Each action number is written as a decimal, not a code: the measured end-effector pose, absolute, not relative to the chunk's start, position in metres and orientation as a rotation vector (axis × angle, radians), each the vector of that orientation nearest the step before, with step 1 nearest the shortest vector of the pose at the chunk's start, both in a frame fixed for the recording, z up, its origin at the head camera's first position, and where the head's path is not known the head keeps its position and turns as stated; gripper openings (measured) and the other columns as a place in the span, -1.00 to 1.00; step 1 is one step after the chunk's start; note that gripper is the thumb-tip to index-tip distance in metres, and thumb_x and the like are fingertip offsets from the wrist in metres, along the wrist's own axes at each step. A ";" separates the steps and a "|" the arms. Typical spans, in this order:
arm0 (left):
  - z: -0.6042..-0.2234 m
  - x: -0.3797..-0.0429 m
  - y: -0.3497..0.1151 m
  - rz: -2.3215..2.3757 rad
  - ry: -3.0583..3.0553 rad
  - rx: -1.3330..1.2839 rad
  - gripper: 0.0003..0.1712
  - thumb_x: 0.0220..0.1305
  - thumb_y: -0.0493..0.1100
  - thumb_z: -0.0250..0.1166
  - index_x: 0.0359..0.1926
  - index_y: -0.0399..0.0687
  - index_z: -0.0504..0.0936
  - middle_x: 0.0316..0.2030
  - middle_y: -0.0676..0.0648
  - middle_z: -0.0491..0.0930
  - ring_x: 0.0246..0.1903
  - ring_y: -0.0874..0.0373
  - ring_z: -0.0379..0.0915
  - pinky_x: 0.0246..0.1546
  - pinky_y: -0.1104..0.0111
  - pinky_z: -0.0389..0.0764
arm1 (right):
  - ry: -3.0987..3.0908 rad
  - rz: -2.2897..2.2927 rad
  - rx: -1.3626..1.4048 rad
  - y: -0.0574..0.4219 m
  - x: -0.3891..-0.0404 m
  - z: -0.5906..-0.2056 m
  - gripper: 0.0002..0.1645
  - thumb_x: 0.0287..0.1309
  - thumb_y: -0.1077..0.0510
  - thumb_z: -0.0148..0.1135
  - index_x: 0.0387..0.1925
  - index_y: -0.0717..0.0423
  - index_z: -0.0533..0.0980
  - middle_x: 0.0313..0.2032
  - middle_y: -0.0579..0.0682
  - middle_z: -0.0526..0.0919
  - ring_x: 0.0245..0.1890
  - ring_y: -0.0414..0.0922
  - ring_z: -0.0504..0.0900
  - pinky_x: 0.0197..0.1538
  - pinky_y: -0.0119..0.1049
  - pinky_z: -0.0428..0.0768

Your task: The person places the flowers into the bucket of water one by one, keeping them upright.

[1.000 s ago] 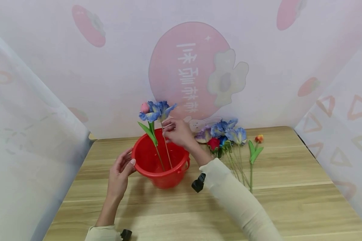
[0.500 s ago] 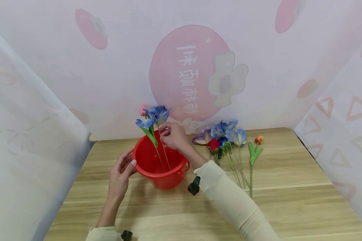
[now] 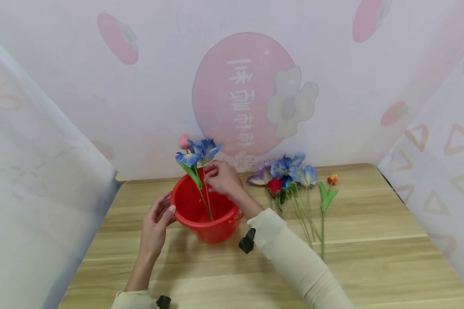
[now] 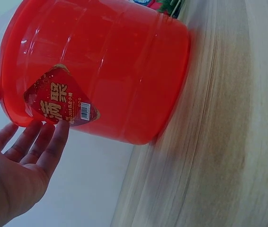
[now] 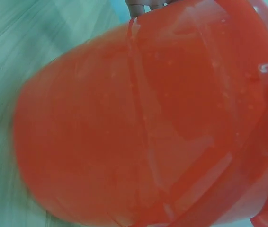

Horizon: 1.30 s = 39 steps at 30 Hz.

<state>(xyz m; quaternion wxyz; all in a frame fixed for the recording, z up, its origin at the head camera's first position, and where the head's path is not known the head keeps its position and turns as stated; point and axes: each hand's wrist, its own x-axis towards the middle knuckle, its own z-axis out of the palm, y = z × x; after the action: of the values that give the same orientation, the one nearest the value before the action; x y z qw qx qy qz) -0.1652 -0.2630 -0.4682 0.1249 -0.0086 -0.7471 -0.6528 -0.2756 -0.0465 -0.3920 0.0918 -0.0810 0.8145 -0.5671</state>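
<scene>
A red plastic bucket (image 3: pixel 213 232) stands upright on the wooden table. My left hand (image 3: pixel 154 221) holds its left side, thumb at the rim and fingers against the outer wall, near a dark red label (image 4: pixel 58 97) in the left wrist view. Over the bucket, my right hand (image 3: pixel 223 179) pinches the thin stem of a blue artificial iris (image 3: pixel 206 150), whose lower end reaches down inside. Beside it leans a pink artificial tulip (image 3: pixel 184 142) with green leaves, its stem also in the bucket. Bucket wall fills most of the right wrist view, hiding the pinching fingers.
Right of the bucket lie several artificial flowers: blue irises (image 3: pixel 303 175), a purple bloom (image 3: pixel 261 175) and a red rose (image 3: pixel 274 186). An orange tulip (image 3: pixel 332 179) lies farther right. A printed white backdrop (image 3: pixel 158 86) rises behind the table.
My right hand has moved slightly left and down with the iris. The stem's lower end has shifted left, close to the tulip's stem. My left hand keeps its place on the bucket.
</scene>
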 end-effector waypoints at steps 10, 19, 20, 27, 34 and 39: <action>-0.470 -0.166 -0.264 -1.893 -2.175 -0.030 -0.43 0.63 -0.13 0.22 0.55 -0.09 0.42 0.30 -0.07 0.60 0.15 0.30 0.68 -0.02 0.48 0.79 | 2.310 -1.734 -0.238 -0.039 -0.264 -0.384 -0.56 0.35 0.26 0.44 0.22 0.13 0.64 0.01 0.12 0.77 -0.05 0.13 0.85 -0.21 -0.21 0.86; -0.469 -0.166 -0.264 -1.901 -2.172 -0.021 -0.43 0.63 -0.13 0.22 0.55 -0.10 0.43 0.28 0.00 0.61 0.16 0.24 0.68 -0.02 0.48 0.79 | 2.238 -1.803 -0.299 -0.017 -0.252 -0.376 -0.50 0.37 0.23 0.44 0.29 0.17 0.59 0.07 0.16 0.73 0.01 0.16 0.82 -0.02 -0.02 0.86; -0.469 -0.166 -0.264 -1.901 -2.173 -0.020 -0.43 0.63 -0.13 0.23 0.55 -0.10 0.43 0.28 0.00 0.61 0.16 0.24 0.68 -0.02 0.48 0.79 | 2.236 -1.810 -0.304 -0.013 -0.251 -0.375 -0.48 0.37 0.23 0.44 0.31 0.17 0.58 0.08 0.16 0.73 0.00 0.14 0.82 0.00 0.00 0.86; -0.470 -0.166 -0.265 -1.895 -2.171 -0.026 -0.43 0.62 -0.13 0.22 0.55 -0.10 0.43 0.27 0.01 0.61 0.15 0.27 0.68 -0.02 0.48 0.79 | 2.203 -1.891 -0.333 0.015 -0.241 -0.370 -0.44 0.39 0.20 0.43 0.37 0.12 0.56 0.14 0.16 0.73 0.10 0.08 0.79 0.02 -0.05 0.85; -0.469 -0.165 -0.265 -1.891 -2.171 -0.030 -0.43 0.63 -0.14 0.22 0.55 -0.10 0.43 0.30 -0.06 0.60 0.14 0.28 0.68 -0.02 0.49 0.79 | 2.161 -1.977 -0.327 0.047 -0.237 -0.370 -0.48 0.43 0.15 0.40 0.36 0.05 0.57 0.21 0.17 0.69 0.21 0.22 0.72 0.12 0.08 0.81; -0.469 -0.166 -0.264 -1.892 -2.175 -0.040 -0.43 0.63 -0.14 0.22 0.55 -0.10 0.43 0.33 -0.14 0.59 0.15 0.29 0.68 -0.01 0.48 0.79 | 2.145 -2.062 -0.304 0.076 -0.234 -0.375 -0.46 0.43 0.20 0.39 0.38 0.14 0.55 0.20 0.23 0.67 0.11 0.12 0.77 0.11 -0.08 0.83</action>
<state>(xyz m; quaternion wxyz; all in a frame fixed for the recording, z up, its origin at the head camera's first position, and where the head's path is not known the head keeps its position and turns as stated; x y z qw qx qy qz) -0.1661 -0.2644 -0.4691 0.1291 -0.0137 -0.7480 -0.6508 -0.2341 0.0761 -0.3746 0.0755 -0.1015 0.7151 -0.6875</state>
